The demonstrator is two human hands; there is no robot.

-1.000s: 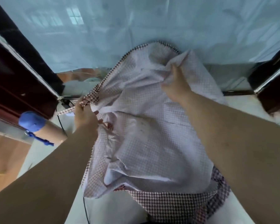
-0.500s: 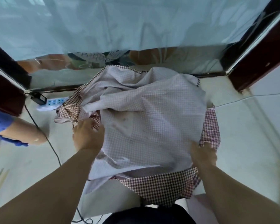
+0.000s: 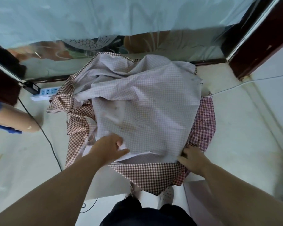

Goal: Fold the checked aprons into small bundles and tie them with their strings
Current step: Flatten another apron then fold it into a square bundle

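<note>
A pale checked apron (image 3: 137,111) lies spread and rumpled over the middle of the white desk (image 3: 245,144), its far part bunched into folds near the glass panel (image 3: 88,44). Under it lies a brown checked apron (image 3: 78,121), which shows along the left side and again as a broad strip along the near edge, where it hangs a little over the desk's front. A red checked cloth (image 3: 204,121) shows from beneath the pale apron on the right.

The left hand (image 3: 109,149) is at the near left edge of the pale apron. Its grip is closed on the cloth: the fingers are curled on top and the thumb points right along a folded hem. The right hand (image 3: 193,159) is at the near right corner, just where the pale apron meets the brown and red cloths. Its fingers are bent down into the fabric, so its grip looks clamped on the pale apron's corner, though the blur hides the fingertips.

A white power strip (image 3: 44,92) lies on the desk just left of the aprons, with a black cable (image 3: 44,132) running toward the near edge. A thin white cord (image 3: 235,85) crosses the far right. At the left edge, another person's forearm (image 3: 15,118) reaches in, with a blue sleeve.
</note>
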